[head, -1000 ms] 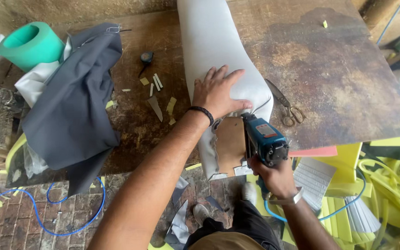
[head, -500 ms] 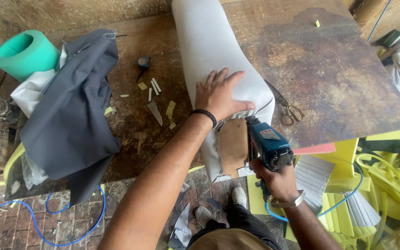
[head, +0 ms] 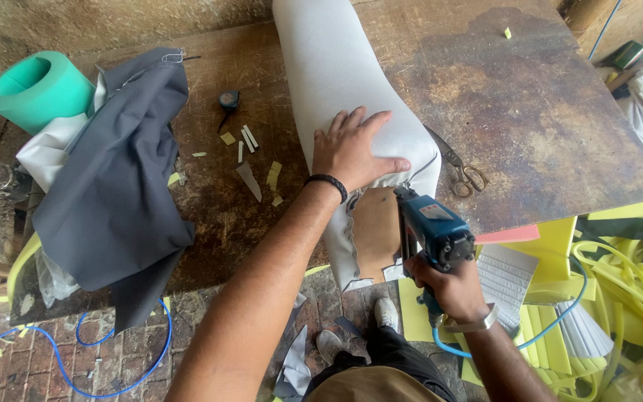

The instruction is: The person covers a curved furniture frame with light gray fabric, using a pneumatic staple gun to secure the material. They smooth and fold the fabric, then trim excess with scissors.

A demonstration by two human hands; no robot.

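Head view: left hand (head: 351, 152) spread flat on white fabric-covered padded cushion (head: 340, 89) at worn wooden workbench (head: 545, 126) edge; right hand (head: 452, 286) clenched around blue pneumatic staple gun (head: 432, 227), nose at fabric hem. Brown backing board (head: 376, 231) partly uncovered; stapling seemingly unfinished.

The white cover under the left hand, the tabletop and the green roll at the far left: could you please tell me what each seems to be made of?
White cover: looks like matte woven fabric, pulled smooth over a padded form, puckering at its edge.
Tabletop: apparently wood board, worn, stained dark, unvarnished.
Green roll: probably foam sheet, judging by its thick, soft-looking matte wall.
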